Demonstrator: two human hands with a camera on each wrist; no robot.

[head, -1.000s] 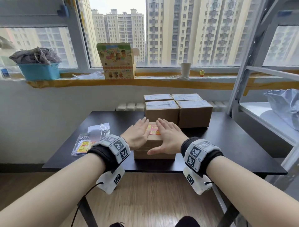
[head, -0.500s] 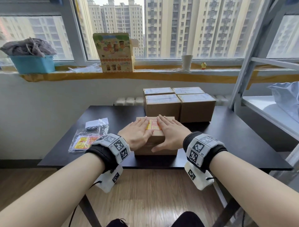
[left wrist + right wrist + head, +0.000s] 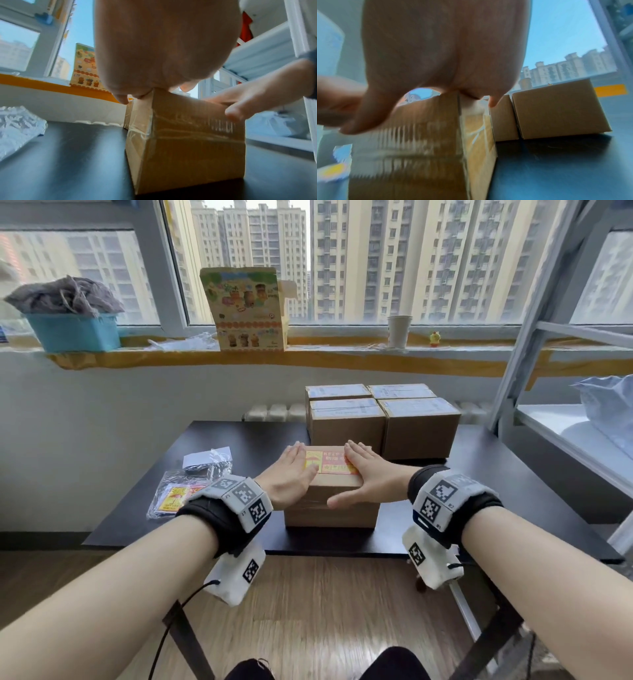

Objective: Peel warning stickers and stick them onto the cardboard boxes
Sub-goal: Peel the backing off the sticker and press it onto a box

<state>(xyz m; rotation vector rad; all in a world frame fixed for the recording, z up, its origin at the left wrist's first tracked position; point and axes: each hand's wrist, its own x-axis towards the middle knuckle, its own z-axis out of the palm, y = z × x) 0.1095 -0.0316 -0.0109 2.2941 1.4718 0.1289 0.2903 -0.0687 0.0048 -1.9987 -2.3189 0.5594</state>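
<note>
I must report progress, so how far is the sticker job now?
Done: one warning sticker lies on the front box. In hand: left hand and right hand press it flat. Left: four stacked boxes show no such sticker; more wait in the sticker bag.

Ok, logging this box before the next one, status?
Left hand and right hand flat, pressing warning sticker onto near cardboard box. Four boxes stacked behind. Nothing in the way.
</note>
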